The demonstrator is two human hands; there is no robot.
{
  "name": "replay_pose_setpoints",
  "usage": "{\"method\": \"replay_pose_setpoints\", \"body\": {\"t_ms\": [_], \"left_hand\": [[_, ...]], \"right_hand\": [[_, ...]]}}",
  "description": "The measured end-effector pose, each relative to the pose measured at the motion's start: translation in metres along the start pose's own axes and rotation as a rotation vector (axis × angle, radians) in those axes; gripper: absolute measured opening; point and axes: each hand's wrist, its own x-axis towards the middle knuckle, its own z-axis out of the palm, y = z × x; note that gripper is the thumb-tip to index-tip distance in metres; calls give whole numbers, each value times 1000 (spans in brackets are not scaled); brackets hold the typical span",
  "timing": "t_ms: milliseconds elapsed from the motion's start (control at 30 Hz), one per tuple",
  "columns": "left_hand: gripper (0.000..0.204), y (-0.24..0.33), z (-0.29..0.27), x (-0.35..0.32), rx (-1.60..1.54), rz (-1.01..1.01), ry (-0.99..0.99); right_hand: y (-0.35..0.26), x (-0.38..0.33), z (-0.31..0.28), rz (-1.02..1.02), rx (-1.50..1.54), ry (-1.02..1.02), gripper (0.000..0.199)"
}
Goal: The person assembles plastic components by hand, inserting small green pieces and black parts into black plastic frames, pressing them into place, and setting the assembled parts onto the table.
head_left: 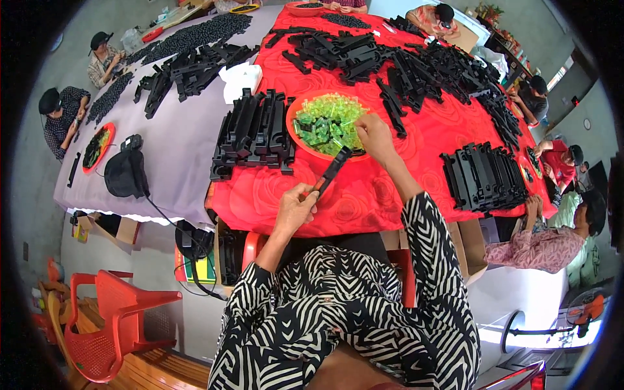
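My left hand (297,209) grips a long, narrow black plastic piece (335,168), tilted up and to the right in front of the bowl. An orange-red bowl (292,133) holds many small, clear yellow-green plastic pieces (331,107), with darker bits among them. Over the bowl's right side is my right hand (376,135), its fingers pinched together. What those fingers hold, if anything, is too small to make out. Left of the bowl, a stack of black plastic pieces (252,133) lies close against it.
A red tablecloth (344,211) covers my table. Another row of black pieces (484,177) lies at the right, and loose piles (351,55) spread farther back. A black cap (127,172) rests on the grey-covered table at left. Several people sit around the tables. A red chair (120,312) stands lower left.
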Motion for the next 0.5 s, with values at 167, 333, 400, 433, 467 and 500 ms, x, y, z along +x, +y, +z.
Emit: {"method": "replay_pose_setpoints", "body": {"t_ms": [167,333,400,433,467,500], "left_hand": [[12,-1,2,0,6,-11,-7],[18,-7,-1,1,14,-39,-4],[20,-6,-1,1,44,-49,3],[21,-4,-1,0,48,-54,0],[22,-1,-1,0,52,-58,-2],[22,1,-2,-1,51,-59,0]], "right_hand": [[8,17,31,-109,-114,-31,11],[11,17,44,-57,-80,-126,10],[18,15,48,-61,-60,-165,10],[18,15,49,-62,-60,-168,10],[18,14,49,-79,-40,-162,10],[19,15,50,-96,-19,-157,10]]}}
